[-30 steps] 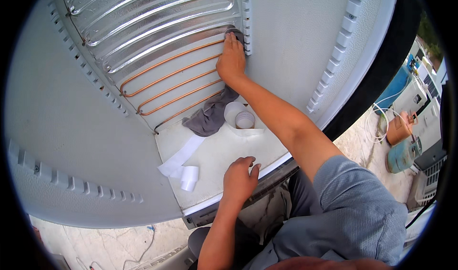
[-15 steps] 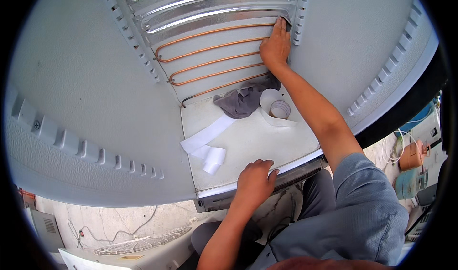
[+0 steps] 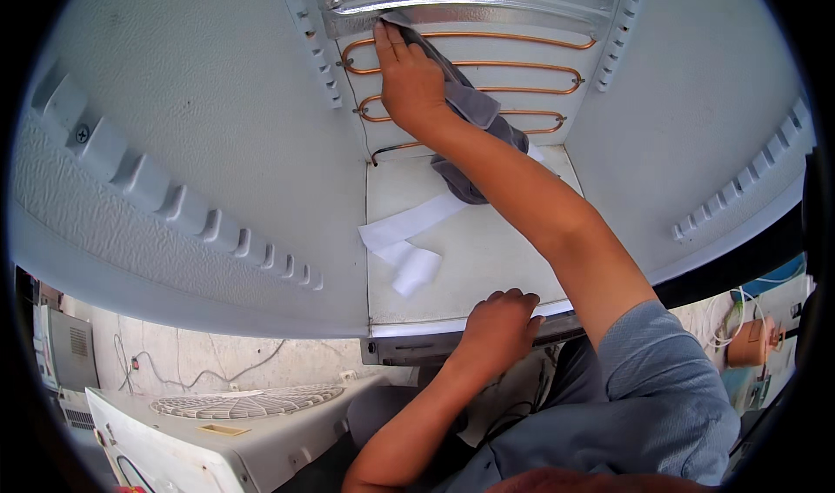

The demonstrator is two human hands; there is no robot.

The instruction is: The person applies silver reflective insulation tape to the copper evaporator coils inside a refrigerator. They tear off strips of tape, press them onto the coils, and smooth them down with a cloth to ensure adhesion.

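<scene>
My right hand (image 3: 410, 80) is high on the back wall of a refrigerator cabinet, its fingers pressing a grey cloth (image 3: 474, 101) where the silver foil (image 3: 487, 14) meets the copper tubing (image 3: 496, 64). From under the fingers the cloth hangs down over the tubes to the cabinet floor (image 3: 487, 258). A curled white strip (image 3: 404, 228) lies on that floor, partly under the cloth. Near the floor's front edge is my left hand (image 3: 500, 328), its fingers loosely curled, with nothing visible in them. My right forearm hides part of the cloth and floor.
Notched shelf rails (image 3: 183, 201) run along both side walls. Outside, to the lower left, a white appliance housing (image 3: 235, 415) with a round grille lies near a cable (image 3: 209, 375). An orange-brown tank (image 3: 750, 343) stands at the right.
My right hand has moved left across the tubing, drawing the cloth with it. The view has shifted, and my right arm now covers the tape roll seen earlier. My left hand stays by the front edge.
</scene>
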